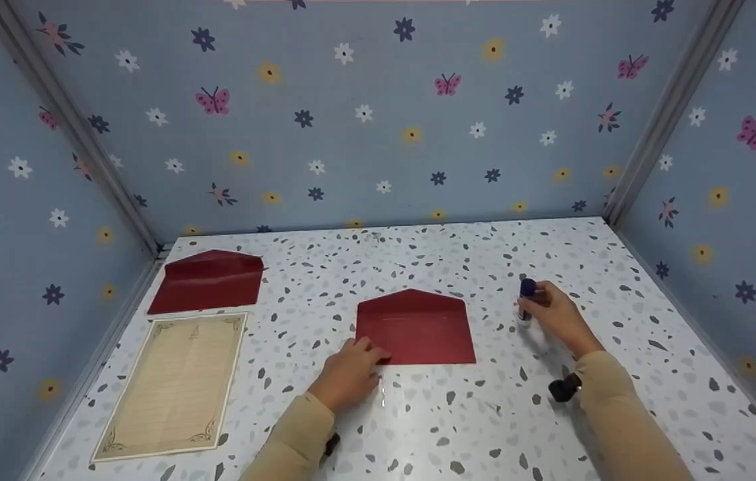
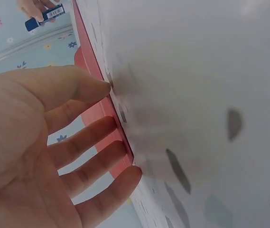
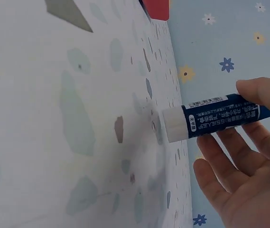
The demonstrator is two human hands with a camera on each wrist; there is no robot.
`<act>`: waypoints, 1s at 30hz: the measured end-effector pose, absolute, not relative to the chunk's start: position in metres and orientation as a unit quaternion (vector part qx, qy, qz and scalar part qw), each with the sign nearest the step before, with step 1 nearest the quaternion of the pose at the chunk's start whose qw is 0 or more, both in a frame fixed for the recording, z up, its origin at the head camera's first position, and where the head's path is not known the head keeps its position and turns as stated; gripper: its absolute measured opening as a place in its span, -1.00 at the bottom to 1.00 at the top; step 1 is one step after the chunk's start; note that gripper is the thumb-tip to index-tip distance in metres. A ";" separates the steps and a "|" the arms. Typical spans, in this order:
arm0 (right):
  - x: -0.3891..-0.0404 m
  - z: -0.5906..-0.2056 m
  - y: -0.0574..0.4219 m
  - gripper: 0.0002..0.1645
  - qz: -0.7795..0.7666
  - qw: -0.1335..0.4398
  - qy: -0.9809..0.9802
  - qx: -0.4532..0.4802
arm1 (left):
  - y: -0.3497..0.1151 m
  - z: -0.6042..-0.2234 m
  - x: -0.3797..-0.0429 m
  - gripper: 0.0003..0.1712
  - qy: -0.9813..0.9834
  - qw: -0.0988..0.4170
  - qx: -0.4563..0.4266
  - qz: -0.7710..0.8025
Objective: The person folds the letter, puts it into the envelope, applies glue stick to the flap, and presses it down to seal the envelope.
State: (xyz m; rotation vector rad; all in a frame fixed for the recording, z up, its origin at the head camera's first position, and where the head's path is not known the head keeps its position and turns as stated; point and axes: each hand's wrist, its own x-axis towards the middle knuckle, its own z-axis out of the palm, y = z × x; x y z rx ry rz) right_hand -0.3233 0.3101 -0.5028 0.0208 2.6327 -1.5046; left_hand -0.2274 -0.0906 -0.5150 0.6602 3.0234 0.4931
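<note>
A red envelope (image 1: 418,337) with its flap unfolded away from me lies at the middle of the table. My left hand (image 1: 350,374) rests at its near left corner, the relaxed fingers (image 2: 101,187) touching the edge in the left wrist view. To the right, my right hand (image 1: 557,314) pinches a glue stick (image 1: 527,300) between thumb and fingers. The glue stick stands upright with its dark blue cap on top. In the right wrist view its white base (image 3: 175,124) is close to the table, and printed text shows on the dark blue label.
A second red envelope (image 1: 211,284), flap unfolded, lies at the back left. In front of it is a tan letter sheet (image 1: 174,387) with ornate corners. Blue flower-patterned panels (image 1: 378,120) enclose the speckled white table (image 1: 445,427) at the back and both sides.
</note>
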 end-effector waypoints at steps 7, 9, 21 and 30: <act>-0.321 -0.501 0.307 -0.28 -0.485 0.062 0.872 -0.027 | -0.094 -0.512 -0.228 -0.62 0.960 0.012 0.218 0.178; -0.319 -0.499 0.305 -0.32 -0.475 0.062 0.877 -0.032 | -0.096 -0.510 -0.228 -0.60 0.957 0.030 0.212 0.194; -0.305 -0.491 0.283 -0.43 -0.481 0.083 0.861 -0.144 | -0.106 -0.499 -0.236 -0.68 0.937 0.080 0.226 0.256; -0.292 -0.487 0.248 -0.64 -0.421 0.132 0.871 -0.216 | -0.096 -0.495 -0.240 -0.62 0.913 0.051 0.283 0.291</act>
